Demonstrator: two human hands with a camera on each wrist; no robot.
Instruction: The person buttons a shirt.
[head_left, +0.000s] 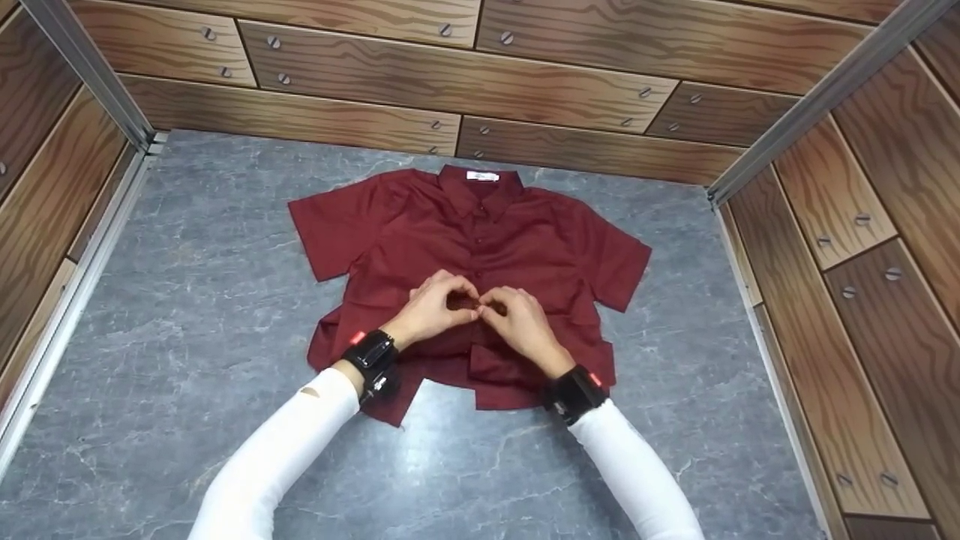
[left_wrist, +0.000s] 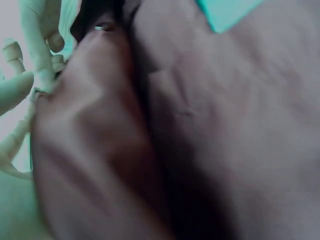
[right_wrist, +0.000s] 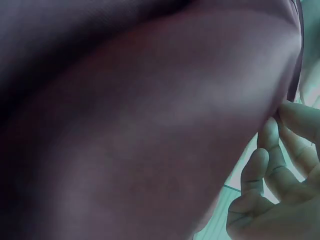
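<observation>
A dark red short-sleeved button-up shirt (head_left: 412, 225) lies front up, its collar pointing away from me. Over the lower part of its front placket, my left hand (head_left: 435, 309) and right hand (head_left: 519, 324) meet at the fingertips. Both pinch the placket edges between thumb and fingers; whether a button sits between them is hidden. In the left wrist view, the shirt cloth (left_wrist: 90, 125) is drawn up to the pinching fingers. The right wrist view has my right hand (right_wrist: 280, 195) gripping the cloth's edge. Below the hands, the shirt's front hem parts into two flaps.
The shirt rests on a grey marbled surface (head_left: 187, 300). Wood-patterned panels (head_left: 360, 67) enclose the back and both sides, with metal rails (head_left: 90, 75) at the corners. A white label (head_left: 482, 176) shows inside the collar. Black straps with cameras (head_left: 371, 356) circle both wrists.
</observation>
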